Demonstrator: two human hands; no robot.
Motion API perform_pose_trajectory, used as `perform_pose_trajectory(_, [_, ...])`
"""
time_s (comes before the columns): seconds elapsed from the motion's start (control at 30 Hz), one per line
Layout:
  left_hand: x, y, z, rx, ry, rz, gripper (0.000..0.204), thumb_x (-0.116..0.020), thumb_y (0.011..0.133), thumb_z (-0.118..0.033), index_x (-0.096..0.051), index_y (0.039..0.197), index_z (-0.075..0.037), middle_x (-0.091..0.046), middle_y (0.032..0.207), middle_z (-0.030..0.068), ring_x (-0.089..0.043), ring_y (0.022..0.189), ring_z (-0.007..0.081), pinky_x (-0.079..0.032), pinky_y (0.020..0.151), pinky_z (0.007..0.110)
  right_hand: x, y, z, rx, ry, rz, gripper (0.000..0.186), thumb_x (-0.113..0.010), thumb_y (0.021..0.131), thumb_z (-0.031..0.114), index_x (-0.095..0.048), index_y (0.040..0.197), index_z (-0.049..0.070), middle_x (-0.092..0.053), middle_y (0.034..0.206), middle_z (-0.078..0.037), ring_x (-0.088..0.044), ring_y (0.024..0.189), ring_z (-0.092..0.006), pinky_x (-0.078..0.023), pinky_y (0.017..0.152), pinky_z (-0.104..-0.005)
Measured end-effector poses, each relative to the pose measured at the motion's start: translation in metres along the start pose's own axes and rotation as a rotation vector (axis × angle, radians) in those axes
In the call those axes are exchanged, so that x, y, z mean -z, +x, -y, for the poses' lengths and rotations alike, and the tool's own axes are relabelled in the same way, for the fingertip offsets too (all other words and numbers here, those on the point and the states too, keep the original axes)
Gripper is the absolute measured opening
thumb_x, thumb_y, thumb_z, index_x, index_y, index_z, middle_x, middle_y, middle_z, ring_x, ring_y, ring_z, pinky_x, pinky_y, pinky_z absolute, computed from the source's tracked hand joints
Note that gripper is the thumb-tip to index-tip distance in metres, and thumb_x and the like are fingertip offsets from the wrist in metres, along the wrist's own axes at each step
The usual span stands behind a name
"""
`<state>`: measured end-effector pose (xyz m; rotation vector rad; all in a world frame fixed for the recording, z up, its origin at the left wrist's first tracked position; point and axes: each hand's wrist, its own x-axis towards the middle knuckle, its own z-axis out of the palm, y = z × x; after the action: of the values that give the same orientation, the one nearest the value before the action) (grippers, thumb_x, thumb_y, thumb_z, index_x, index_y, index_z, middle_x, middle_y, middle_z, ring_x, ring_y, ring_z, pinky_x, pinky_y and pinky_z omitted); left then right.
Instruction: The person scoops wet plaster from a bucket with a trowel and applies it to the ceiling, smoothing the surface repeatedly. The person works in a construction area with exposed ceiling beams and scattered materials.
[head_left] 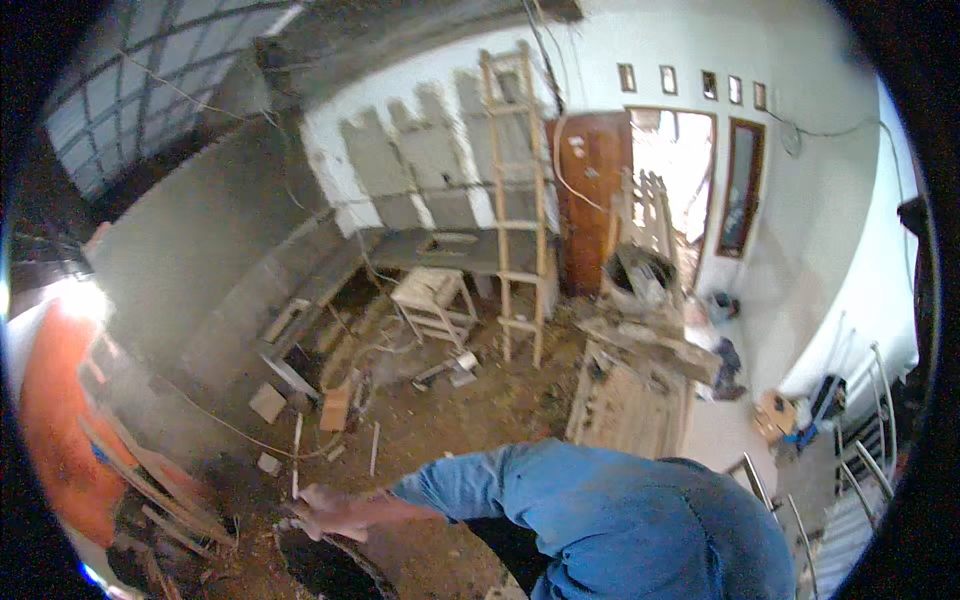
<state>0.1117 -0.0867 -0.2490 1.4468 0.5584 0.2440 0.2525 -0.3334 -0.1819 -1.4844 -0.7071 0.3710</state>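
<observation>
My right arm, in a blue sleeve [600,500], reaches across from the lower right to the left. At its end my right hand [335,513] is closed at the upper rim of a dark bucket [335,570], whose lower part the picture's rim cuts off. The fingers are blurred. A thin pale stick [297,450] stretches away just beyond the fingertips; whether they touch cannot be told. My left hand is out of view.
Bent wooden strips [165,490] lie left, beside an orange sheet [60,410]. Ahead are a brick-coloured block [335,408], a wooden stool [435,295] and a leaning bamboo ladder [515,200]. Wooden boards [630,400] and another dark bucket [638,275] stand before the open doorway.
</observation>
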Motion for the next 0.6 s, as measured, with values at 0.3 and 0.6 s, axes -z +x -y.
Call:
perform_pose_trajectory(0.3, [0.037,0.001,-0.015,0.303,-0.219,0.089,0.032,-0.069,0.082,-0.024,-0.066,0.103,0.000,-0.069,0.098,0.0098,-0.063,0.090,0.0270,-0.050,0.075,0.038,0.059,0.022,-0.054,0.233,0.016,0.039,0.023,-0.060,0.074,0.025,-0.057,0.085,0.004,-0.057,0.074,-0.009,-0.056,0.075,-0.0264,-0.043,0.073,-0.0412])
perform_pose_trajectory(0.6, [-0.013,-0.065,-0.083,-0.280,-0.314,0.038,0.041,-0.058,0.082,-0.012,-0.057,0.121,0.000,-0.063,0.108,0.0105,-0.061,0.089,0.0219,-0.051,0.080,0.034,0.099,-0.022,0.063,-0.106,-0.920,-0.043,0.033,-0.059,0.080,0.028,-0.059,0.099,0.002,-0.063,0.090,-0.018,-0.061,0.089,-0.0362,-0.046,0.077,-0.0471])
